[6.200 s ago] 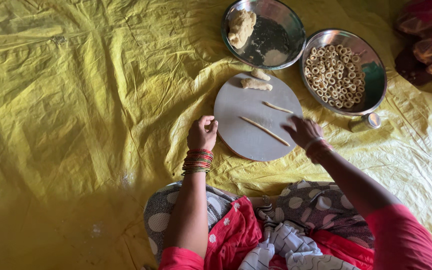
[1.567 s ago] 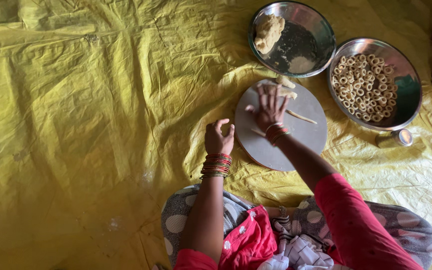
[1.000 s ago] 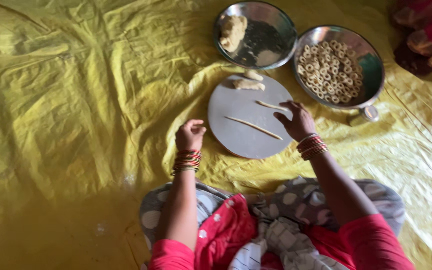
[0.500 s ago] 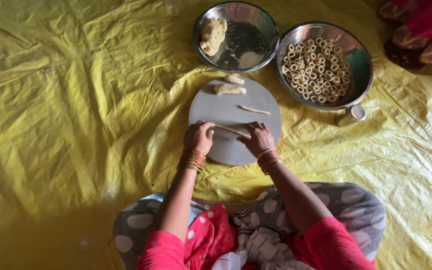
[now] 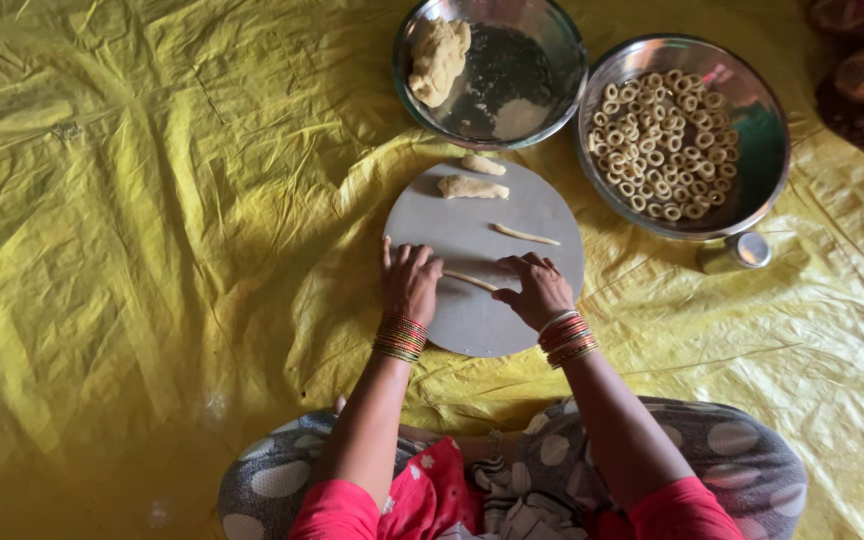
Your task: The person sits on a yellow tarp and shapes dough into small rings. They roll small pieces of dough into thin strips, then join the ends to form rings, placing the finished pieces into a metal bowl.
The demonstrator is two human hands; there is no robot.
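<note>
A round grey board (image 5: 472, 320) lies on a yellow sheet in front of me. My left hand (image 5: 410, 282) and my right hand (image 5: 537, 288) both press flat on a thin dough rope (image 5: 469, 281) that runs across the board between them. A shorter dough rope (image 5: 525, 235) lies farther back on the board. Two small dough lumps (image 5: 472, 187) rest near the board's far edge.
A steel bowl (image 5: 552, 40) holding a dough mass (image 5: 439, 58) stands behind the board. To its right, a steel bowl (image 5: 767, 150) holds several dough rings (image 5: 657, 140). A small steel cup (image 5: 737, 252) sits beside it. The crumpled yellow sheet (image 5: 152, 200) covers the floor.
My left hand has moved from beside the board onto it. My right hand has come in from the right, and both now lie on the long dough rope.
</note>
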